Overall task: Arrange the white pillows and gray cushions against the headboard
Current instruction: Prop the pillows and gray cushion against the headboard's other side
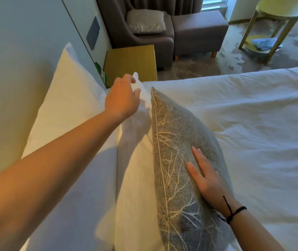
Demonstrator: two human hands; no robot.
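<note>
A gray cushion [179,160] with a pale branch pattern stands on edge on the bed, leaning against a white pillow [137,156]. My right hand [206,176] lies flat with spread fingers on the cushion's face. My left hand [121,96] pinches the far top corner of that white pillow. Another white pillow [66,104] stands behind it against the pale headboard [12,84]. A second gray cushion [145,21] lies on the armchair across the room.
White duvet [253,124] covers the bed to the right. A wooden nightstand [131,60] sits beyond the pillows, then a brown armchair [126,33] and ottoman [199,31]. A round side table [278,19] stands at the far right.
</note>
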